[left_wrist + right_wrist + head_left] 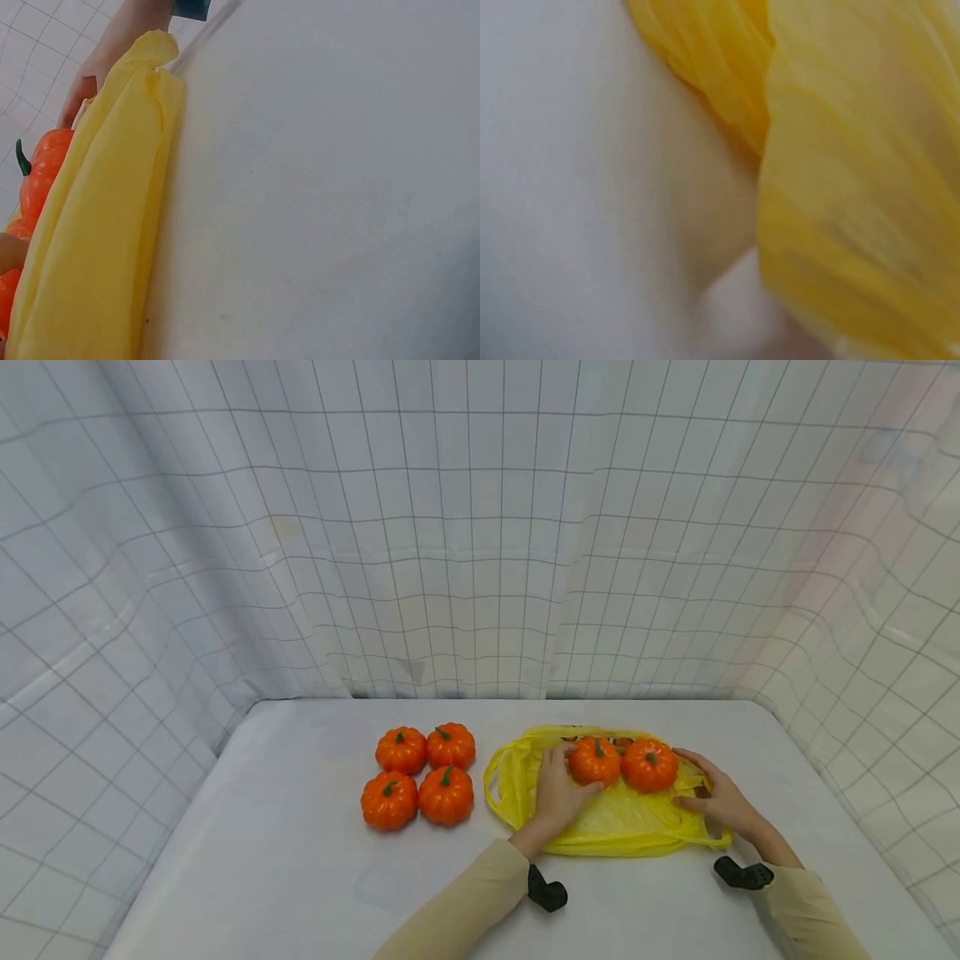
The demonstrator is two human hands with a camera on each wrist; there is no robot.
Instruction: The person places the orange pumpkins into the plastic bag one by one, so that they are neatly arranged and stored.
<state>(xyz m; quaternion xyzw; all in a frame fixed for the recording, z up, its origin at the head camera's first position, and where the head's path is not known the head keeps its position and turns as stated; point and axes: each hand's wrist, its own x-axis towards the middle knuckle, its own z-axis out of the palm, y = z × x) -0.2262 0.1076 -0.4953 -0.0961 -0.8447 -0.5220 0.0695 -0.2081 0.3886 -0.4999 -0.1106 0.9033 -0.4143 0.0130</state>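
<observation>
A yellow plastic bag [622, 827] lies on the table with two small orange pumpkins on it. My left hand [558, 789] curves round the left pumpkin [595, 762], fingers at its far left side and thumb at its front. In the left wrist view that thumb [11, 253] overlaps the orange skin. My right hand [720, 797] is at the bag's right end, fingers extended to the edge of the right pumpkin [649, 766], thumb apart and nearer the front. Yellow plastic [855, 187] fills much of the right wrist view and hides most of that hand.
Left of the bag, several more orange pumpkins [447, 795] with green stems stand in a close cluster on the white table [300, 860]. A loop handle [492, 783] of the bag spreads toward them. White grid-lined curtains [480, 568] surround the table's back and sides.
</observation>
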